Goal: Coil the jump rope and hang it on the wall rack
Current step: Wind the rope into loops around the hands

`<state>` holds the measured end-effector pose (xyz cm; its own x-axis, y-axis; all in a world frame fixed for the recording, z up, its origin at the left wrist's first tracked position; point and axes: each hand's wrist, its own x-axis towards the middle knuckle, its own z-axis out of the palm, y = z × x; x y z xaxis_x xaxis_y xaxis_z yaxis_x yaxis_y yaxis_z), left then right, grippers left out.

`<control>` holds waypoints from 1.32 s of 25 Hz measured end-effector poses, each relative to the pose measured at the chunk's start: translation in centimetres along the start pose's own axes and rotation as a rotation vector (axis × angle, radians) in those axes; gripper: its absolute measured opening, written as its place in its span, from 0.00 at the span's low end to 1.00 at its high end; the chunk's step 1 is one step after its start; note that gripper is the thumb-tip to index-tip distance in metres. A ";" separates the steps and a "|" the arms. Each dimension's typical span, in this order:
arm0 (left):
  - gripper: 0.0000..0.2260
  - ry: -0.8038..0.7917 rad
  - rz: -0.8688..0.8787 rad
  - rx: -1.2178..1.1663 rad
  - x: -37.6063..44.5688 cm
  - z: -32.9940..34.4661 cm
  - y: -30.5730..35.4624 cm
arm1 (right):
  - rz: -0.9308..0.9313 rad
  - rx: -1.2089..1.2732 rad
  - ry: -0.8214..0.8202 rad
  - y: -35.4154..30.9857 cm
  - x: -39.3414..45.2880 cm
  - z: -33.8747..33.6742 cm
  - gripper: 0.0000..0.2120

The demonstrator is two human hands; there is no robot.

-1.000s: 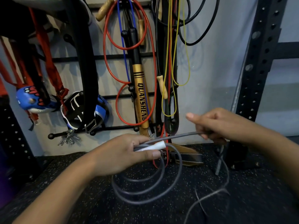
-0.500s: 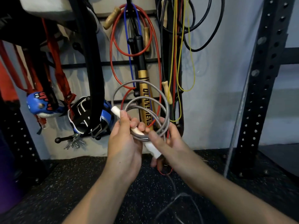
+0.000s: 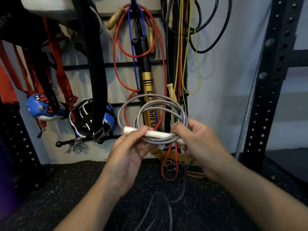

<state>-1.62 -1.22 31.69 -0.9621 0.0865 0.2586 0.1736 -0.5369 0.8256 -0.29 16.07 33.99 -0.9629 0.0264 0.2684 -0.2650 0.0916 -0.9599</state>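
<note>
Now levelled: white handle (image 3: 156,134), tilted before. Left hand (image 3: 128,152) fingers closed on handle; right hand (image 3: 198,140) fingers pinching grey jump rope (image 3: 150,104) coils. Loose tail trailing to floor (image 3: 66,189). Behind, wall rack (image 3: 115,64), red rope (image 3: 116,52) hanging.

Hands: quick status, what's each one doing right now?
Left hand: closed on the white handle of the grey jump rope.
Right hand: closed on the rope coils at their right side.

Red rope (image 3: 118,52), gold bat (image 3: 147,90), keys (image 3: 75,147)
</note>
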 end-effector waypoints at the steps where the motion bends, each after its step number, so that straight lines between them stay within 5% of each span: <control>1: 0.15 -0.046 -0.074 -0.017 0.2 -0.8 0.4 | -0.071 -0.147 -0.026 -0.4 0.6 -1.1 0.09; 4: 0.39 -0.188 -0.104 0.205 0.9 -2.7 2.5 | -0.204 -0.485 -0.198 -1.8 1.2 -3.8 0.09; 8: 0.42 -0.415 0.075 1.092 0.5 -0.7 5.7 | -0.240 -0.850 -0.510 -2.8 0.6 -4.1 0.03; 12: 0.38 -0.545 0.090 1.414 -1.0 2.7 4.6 | -0.337 -0.989 -0.556 -2.2 0.1 -2.8 0.07; 19: 0.23 -0.491 -0.021 0.985 -1.3 2.2 2.4 | -0.300 -0.693 -0.513 -2.8 -0.5 -2.1 0.20; 25: 0.18 -0.411 0.039 0.949 -1.7 2.8 1.4 | -0.361 -0.921 -0.053 -1.6 0.1 -1.6 0.33; 29: 0.14 -0.248 0.099 0.896 -1.7 2.2 2.3 | -0.114 -0.520 0.020 -1.9 1.3 -3.7 0.41; 33: 0.23 0.085 0.185 0.499 -0.3 0.4 2.6 | 0.077 -0.154 -0.130 -0.8 1.6 -4.2 0.42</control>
<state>-0.86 -2.31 33.92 -0.9161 -0.0514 0.3976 0.4005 -0.0709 0.9136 -1.41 20.25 35.50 -0.9810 -0.0888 0.1726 -0.1895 0.2457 -0.9507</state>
